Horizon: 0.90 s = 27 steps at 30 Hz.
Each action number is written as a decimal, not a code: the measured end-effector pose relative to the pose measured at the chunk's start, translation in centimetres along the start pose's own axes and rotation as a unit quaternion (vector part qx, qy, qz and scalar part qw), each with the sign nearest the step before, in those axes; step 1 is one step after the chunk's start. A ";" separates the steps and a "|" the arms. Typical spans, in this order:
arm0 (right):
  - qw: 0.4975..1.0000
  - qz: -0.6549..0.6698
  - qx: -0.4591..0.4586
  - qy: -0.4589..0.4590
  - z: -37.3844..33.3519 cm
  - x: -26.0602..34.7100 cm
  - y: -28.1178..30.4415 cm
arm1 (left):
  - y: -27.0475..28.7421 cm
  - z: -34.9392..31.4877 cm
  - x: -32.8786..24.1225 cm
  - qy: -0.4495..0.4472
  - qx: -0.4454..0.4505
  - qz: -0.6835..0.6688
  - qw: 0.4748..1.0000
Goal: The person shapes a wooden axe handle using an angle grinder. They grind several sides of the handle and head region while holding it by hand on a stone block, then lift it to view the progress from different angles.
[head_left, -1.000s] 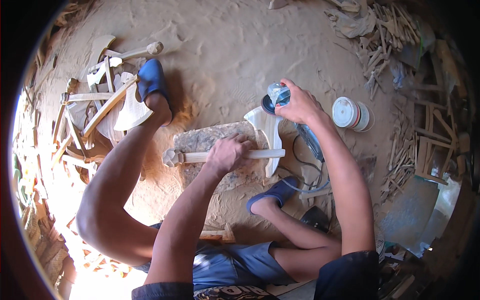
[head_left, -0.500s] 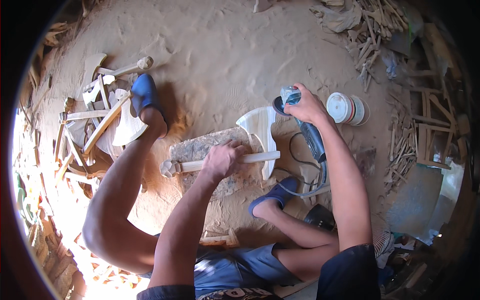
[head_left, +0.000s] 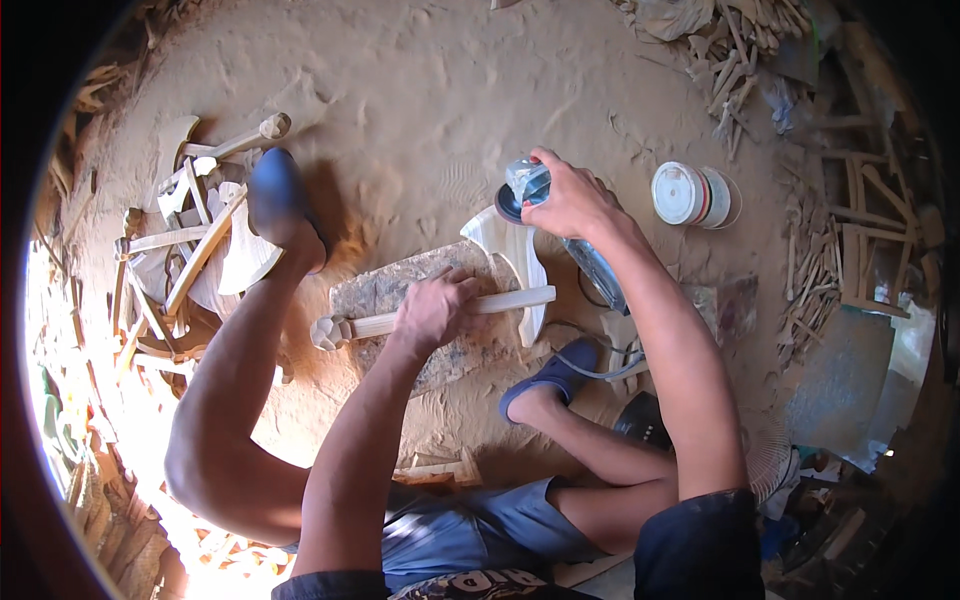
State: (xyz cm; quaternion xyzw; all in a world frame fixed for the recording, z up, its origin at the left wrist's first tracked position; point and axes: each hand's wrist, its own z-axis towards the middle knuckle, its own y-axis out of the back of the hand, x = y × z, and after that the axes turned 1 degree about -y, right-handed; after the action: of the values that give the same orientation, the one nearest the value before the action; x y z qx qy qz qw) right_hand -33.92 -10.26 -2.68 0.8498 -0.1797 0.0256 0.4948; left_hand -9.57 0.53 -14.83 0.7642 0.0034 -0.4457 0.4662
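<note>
A pale wooden axe (head_left: 535, 299) with a faceted knob at its handle end lies across a worn wooden block (head_left: 372, 290). My left hand (head_left: 437, 312) is wrapped round the handle, over the block. In my right hand (head_left: 578, 200) is an angle grinder (head_left: 596, 270), gripped near its head. The grinder's dark round disc (head_left: 506, 205) is at the far tip of the axe blade; whether they touch I cannot tell. The grinder's cord (head_left: 610, 375) curves off near my right foot.
Several wooden axes (head_left: 205, 238) are piled by my blue-shod left foot (head_left: 278, 195). My right foot wears a blue clog (head_left: 572, 375). A white bucket (head_left: 680, 194) lies on the sandy ground at right. Wood scraps (head_left: 800, 270) and a grey sheet (head_left: 840, 385) lie farther right.
My right hand has brought the grinder leftward, from beside the blade to its far tip. My left hand keeps its grip on the handle; the axe has hardly shifted.
</note>
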 end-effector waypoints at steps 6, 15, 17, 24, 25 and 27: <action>0.998 0.001 -0.010 -0.063 0.9 -3.7 1.3 | 0.2 0.0 -0.3 0.020 0.017 0.002 1.000; 0.997 0.036 -0.018 -0.066 0.6 -5.4 2.5 | -0.2 0.0 0.0 -0.013 -0.049 -0.015 0.999; 0.997 0.037 -0.002 -0.066 0.4 -3.1 1.9 | -0.3 -0.5 0.3 -0.009 -0.041 -0.018 0.999; 0.996 0.028 -0.036 -0.080 0.9 -4.8 0.7 | 0.0 0.5 -0.3 0.001 0.002 0.010 1.000; 0.994 0.024 -0.035 -0.105 0.8 -4.8 0.7 | -0.2 0.1 -0.1 0.004 0.003 0.010 1.000; 0.992 0.021 -0.082 -0.093 -0.2 -6.2 0.2 | -0.7 -0.1 0.1 -0.017 -0.054 -0.047 0.997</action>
State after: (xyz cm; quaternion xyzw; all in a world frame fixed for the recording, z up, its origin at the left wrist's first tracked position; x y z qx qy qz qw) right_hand -39.76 -8.45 -3.85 0.8013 -0.2443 -0.0582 0.5430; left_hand -9.70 0.97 -15.39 0.7294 0.0553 -0.4792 0.4851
